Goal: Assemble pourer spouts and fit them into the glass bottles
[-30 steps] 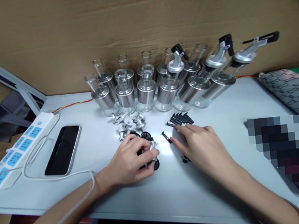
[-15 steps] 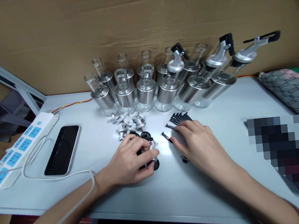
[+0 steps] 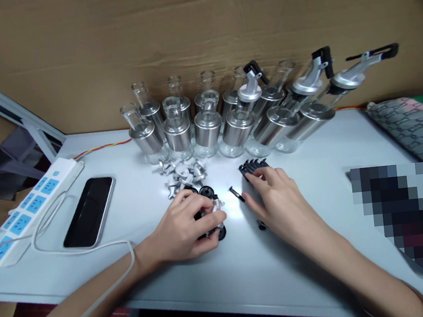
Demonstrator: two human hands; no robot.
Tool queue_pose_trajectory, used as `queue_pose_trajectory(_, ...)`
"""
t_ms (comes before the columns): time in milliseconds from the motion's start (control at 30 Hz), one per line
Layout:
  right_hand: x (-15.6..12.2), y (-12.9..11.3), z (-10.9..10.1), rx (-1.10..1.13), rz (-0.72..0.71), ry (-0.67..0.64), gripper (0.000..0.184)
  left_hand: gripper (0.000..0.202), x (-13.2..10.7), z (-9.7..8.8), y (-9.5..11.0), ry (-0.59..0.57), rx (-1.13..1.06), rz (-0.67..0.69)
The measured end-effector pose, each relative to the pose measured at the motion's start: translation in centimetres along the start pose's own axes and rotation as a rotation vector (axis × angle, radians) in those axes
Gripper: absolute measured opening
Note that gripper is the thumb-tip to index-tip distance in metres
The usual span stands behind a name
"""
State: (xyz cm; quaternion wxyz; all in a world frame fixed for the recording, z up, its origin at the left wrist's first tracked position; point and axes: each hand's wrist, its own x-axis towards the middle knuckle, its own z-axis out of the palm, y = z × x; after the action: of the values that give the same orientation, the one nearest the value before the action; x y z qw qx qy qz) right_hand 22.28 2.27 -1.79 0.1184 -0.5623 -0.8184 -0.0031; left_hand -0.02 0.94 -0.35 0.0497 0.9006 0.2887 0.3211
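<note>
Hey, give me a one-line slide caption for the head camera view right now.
Left hand holding a silver part, right hand at small black pieces, in front of glass bottles.

The left hand (image 3: pixel 188 226) is curled, fingers (image 3: pixel 210 222) bent inward; the right hand (image 3: pixel 283 200) lies palm down, thumb (image 3: pixel 254 207) and forefinger (image 3: pixel 256 183) apart.

The bottles (image 3: pixel 171 112) came through to me as clear, shiny glass, their sleeves (image 3: pixel 208 136) as smooth, satiny metal. The loose spouts (image 3: pixel 182 171) had a silvery sheen, metal or coated plastic, I couldn't tell which. I took the strips (image 3: pixel 251 166) for dark plastic; the discs (image 3: pixel 207 192) might have been rubber. I saw a smooth, glossy desk (image 3: pixel 186 280), a glassy phone (image 3: pixel 88 212) and matt, creased cardboard (image 3: pixel 111 48).
</note>
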Motion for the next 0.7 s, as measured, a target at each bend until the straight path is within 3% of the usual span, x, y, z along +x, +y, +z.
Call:
queue_pose_trajectory(133, -0.1, 0.3, 0.4, -0.039, 0.049, 0.037, 0.041, 0.016, 0.1, 0.1, 0.0, 0.003, 0.011, 0.013)
queue_pose_trajectory(300, -0.1, 0.5, 1.1, -0.142, 0.111, -0.024, 0.061, 0.016, 0.1, 0.1, 0.0, -0.002, 0.015, 0.022)
queue_pose_trajectory(700, -0.1, 0.1, 1.0, -0.066, 0.041, -0.100, 0.058, 0.016, 0.0, 0.1, -0.1, -0.011, 0.010, 0.020)
